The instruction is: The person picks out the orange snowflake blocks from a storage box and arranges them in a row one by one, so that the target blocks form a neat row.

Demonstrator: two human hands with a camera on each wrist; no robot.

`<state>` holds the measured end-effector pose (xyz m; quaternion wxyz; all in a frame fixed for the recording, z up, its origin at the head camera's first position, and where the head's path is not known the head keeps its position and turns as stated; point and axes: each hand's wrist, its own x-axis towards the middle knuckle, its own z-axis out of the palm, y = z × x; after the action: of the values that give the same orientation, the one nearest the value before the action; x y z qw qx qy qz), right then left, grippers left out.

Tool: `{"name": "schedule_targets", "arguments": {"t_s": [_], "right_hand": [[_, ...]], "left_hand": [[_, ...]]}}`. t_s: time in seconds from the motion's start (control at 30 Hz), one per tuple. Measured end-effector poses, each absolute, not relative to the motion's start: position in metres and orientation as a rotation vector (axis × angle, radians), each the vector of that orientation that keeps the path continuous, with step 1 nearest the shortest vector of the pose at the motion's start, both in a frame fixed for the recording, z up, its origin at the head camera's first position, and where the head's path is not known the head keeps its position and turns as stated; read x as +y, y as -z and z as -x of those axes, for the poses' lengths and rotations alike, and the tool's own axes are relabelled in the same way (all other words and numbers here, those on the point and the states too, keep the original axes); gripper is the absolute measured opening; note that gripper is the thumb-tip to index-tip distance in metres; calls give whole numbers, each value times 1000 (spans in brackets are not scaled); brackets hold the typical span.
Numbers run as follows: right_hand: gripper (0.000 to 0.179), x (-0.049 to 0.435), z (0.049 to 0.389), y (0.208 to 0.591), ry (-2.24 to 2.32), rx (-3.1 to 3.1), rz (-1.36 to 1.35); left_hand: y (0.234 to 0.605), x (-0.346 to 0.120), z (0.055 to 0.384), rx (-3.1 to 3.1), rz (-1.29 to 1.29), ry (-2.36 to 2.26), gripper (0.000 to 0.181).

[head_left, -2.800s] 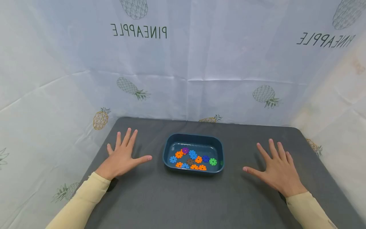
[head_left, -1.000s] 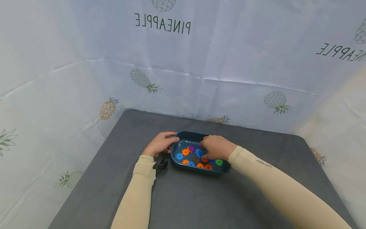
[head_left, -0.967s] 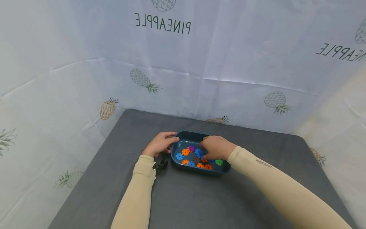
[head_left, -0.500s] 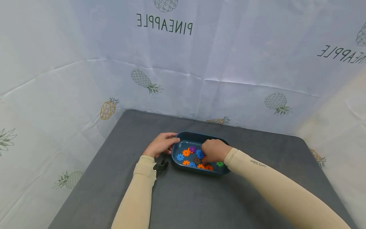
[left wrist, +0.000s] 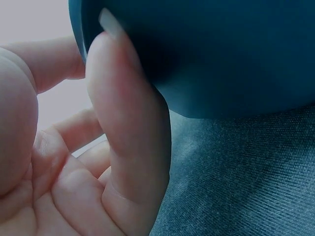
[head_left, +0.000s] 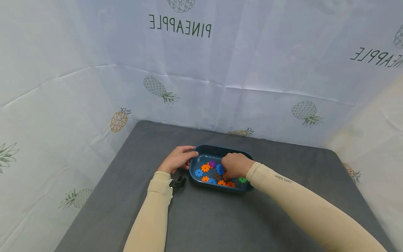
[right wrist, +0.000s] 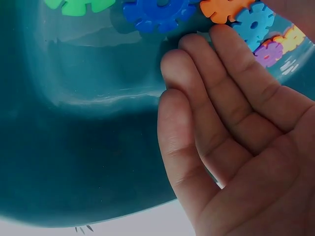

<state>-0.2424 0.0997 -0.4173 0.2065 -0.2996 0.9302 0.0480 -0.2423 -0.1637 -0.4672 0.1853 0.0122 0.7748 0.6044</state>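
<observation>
A dark blue oblong tray [head_left: 217, 188] lies on the grey-covered table with several notched plastic discs, the interlocking building kind, on its floor. My left hand [head_left: 176, 159] grips the tray's left end, the thumb [left wrist: 125, 103] over the rim and other fingers outside. My right hand [head_left: 237, 165] reaches into the tray from the right, index finger and thumb around an orange disc [right wrist: 224, 9]; the thumb tip is out of the right wrist view. Beside these fingers lie a dark blue disc [right wrist: 157, 14], a light blue disc [right wrist: 254, 24] and a green disc [head_left: 242, 180].
Further left in the tray are a light blue disc [head_left: 198, 173], an orange disc [head_left: 205, 168], a purple disc [head_left: 212, 164] and a brown disc [head_left: 217, 176]. A white curtain [head_left: 252, 73] printed with pineapples hangs behind the table [head_left: 201, 220]. A black band [head_left: 177, 182] circles the left wrist.
Both hands came in from wide apart with spread fingers: the left took the tray's left end, the right went into the tray. Since half a second ago, hardly anything moved.
</observation>
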Motion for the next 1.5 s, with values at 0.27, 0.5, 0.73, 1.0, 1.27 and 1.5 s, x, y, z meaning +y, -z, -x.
{"name": "schedule_targets", "arguments": {"t_s": [0.27,0.5,0.73,1.0,1.27,1.5], "right_hand": [[35,101,244,418,-85,2564,800],[37,105,245,413,-33,2557,792],[22,106,246,406,24,2558,774],[17,108,244,399,77,2536,784],[22,111,244,395,83,2542,777],[15,119,244,391,99,2562,822]], "left_hand": [[467,-162,243,2185,-37,-1701,57],[468,-161,243,2180,-34,-1701,57],[469,-162,243,2172,-29,-1709,58],[470,-161,244,2170,-21,-1712,57],[471,-161,245,2156,-25,-1759,51],[471,-160,243,2143,-58,-1789,48]]}}
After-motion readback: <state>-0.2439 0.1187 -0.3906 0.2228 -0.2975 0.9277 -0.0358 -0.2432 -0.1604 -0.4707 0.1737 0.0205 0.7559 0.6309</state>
